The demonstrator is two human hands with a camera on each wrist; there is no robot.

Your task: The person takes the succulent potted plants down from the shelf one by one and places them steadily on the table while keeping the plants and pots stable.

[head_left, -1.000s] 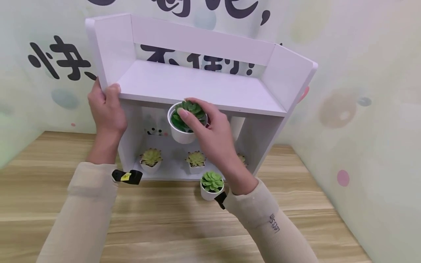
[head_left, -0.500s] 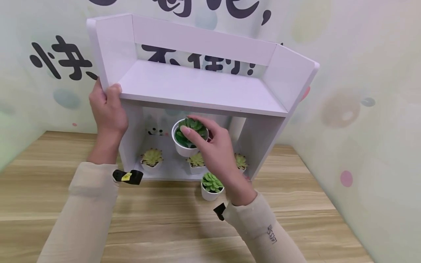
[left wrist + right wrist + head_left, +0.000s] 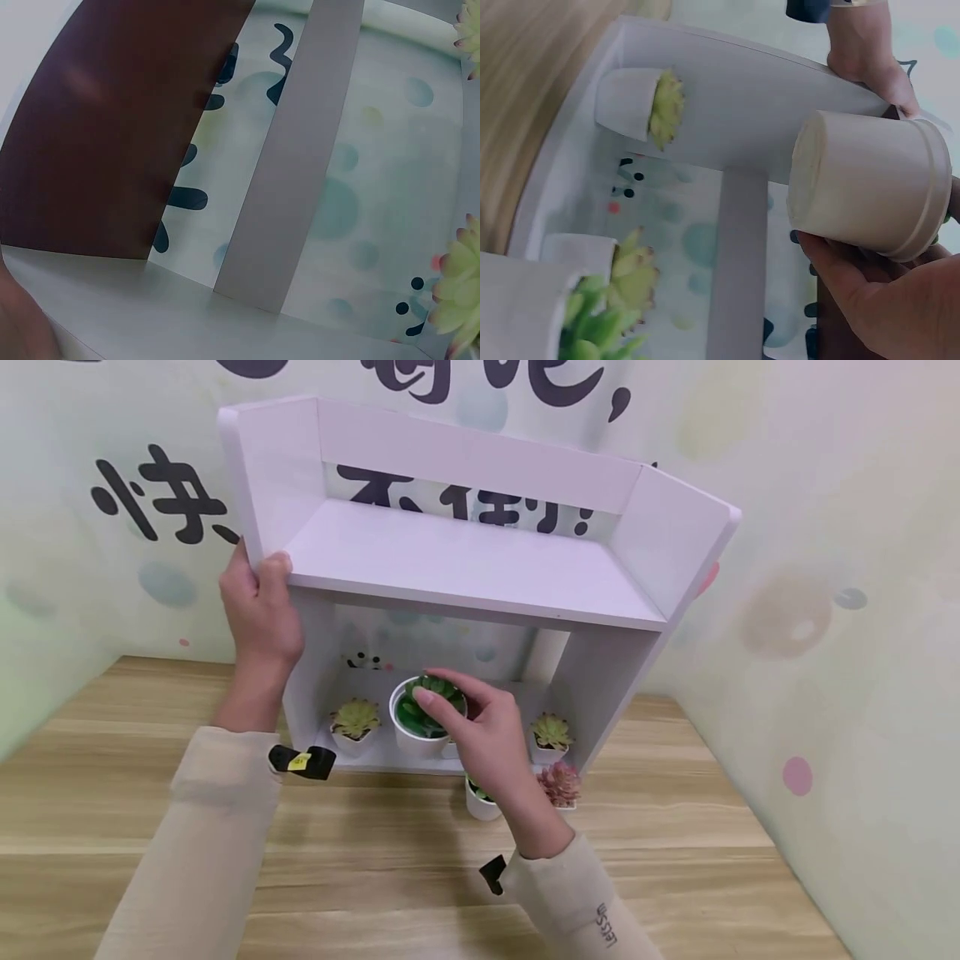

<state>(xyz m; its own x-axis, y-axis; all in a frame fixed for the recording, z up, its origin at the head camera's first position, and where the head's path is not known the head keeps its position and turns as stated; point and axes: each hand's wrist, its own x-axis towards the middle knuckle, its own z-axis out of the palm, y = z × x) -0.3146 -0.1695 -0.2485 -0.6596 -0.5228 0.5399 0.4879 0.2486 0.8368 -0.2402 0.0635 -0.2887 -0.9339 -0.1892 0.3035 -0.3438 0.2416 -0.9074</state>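
My left hand grips the left side panel of a white two-tier shelf, its thumb at the front edge of the upper board. In my right hand is a dark green potted succulent, pinched by the rim between thumb and fingers in front of the lower compartment. The right wrist view shows its smooth white pot with the right-hand fingers curled along it. On the lower board, a pale succulent stands left and another right. A third, between them, is mostly hidden behind the held pot.
In front of the shelf, on the wooden table, a light green succulent is partly covered by my right hand. A pink succulent stands right of it, partly behind the wrist. A patterned wall rises behind and to the right.
My right hand has lowered the dark green succulent from the upper board's edge to the front of the lower compartment. The pink succulent has come into view. The left hand keeps its grip.
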